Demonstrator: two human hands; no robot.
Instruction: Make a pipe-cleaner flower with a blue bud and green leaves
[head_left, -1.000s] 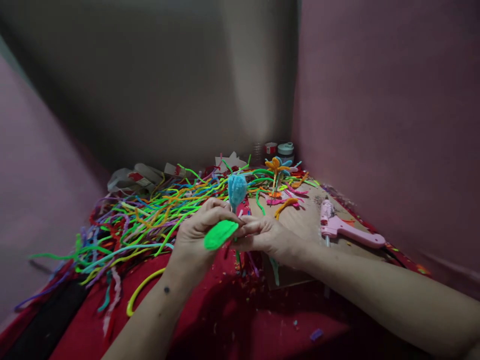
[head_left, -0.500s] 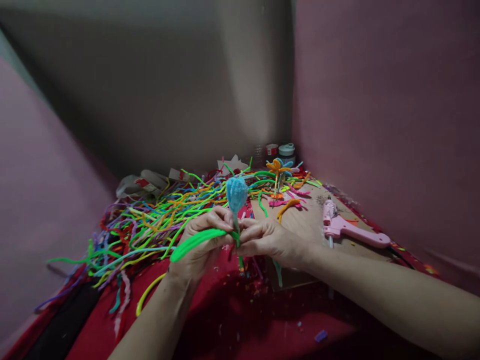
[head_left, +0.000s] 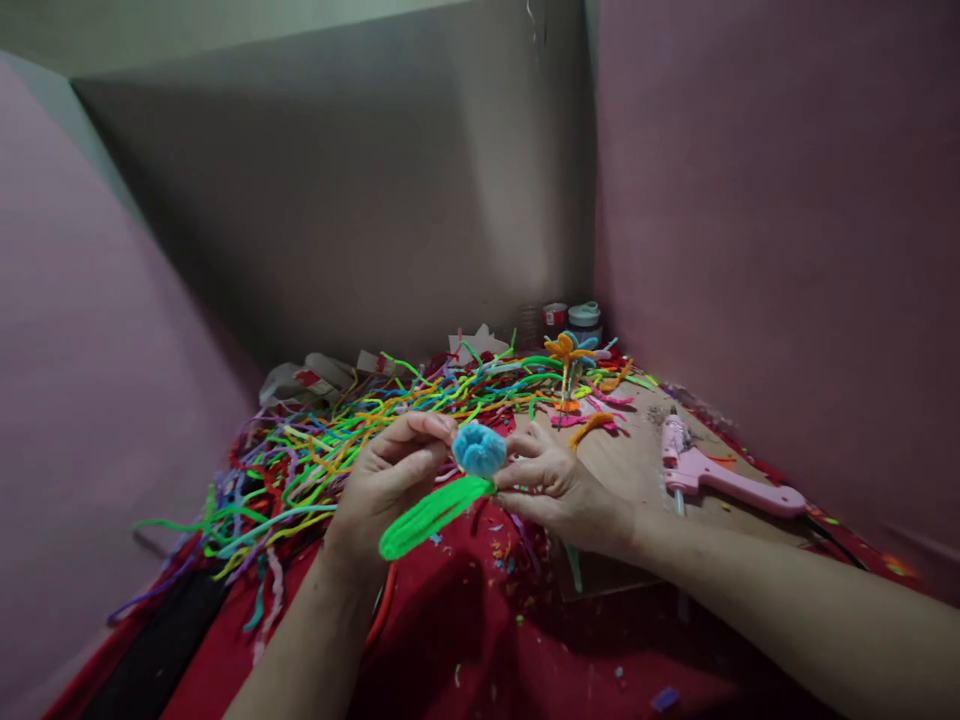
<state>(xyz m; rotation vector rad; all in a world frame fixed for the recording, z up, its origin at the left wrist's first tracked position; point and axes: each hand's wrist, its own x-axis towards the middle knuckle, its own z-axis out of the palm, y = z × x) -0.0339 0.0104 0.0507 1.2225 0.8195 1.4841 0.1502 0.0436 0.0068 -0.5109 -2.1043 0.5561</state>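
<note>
Between my two hands is a pipe-cleaner flower with a fluffy light-blue head [head_left: 478, 449] and a bright green leaf loop [head_left: 431, 516] sticking out to the lower left. My left hand [head_left: 386, 480] pinches the flower just left of the blue head, thumb and fingers closed on it. My right hand [head_left: 559, 487] grips the stem on the right side, fingers pressed together. The flower's head is tilted toward me. Its stem is mostly hidden by my fingers.
A big heap of coloured pipe cleaners [head_left: 322, 440] covers the red cloth [head_left: 480, 640] to the left and behind. A pink glue gun [head_left: 720, 478] lies on a cardboard sheet [head_left: 637, 460] at right. A finished orange flower [head_left: 566, 352] and small jars [head_left: 581, 318] stand in the back corner.
The blue head has tipped from upright to facing me and sits lower. The green leaf swung down to the left. Both hands shifted slightly right in the view.
</note>
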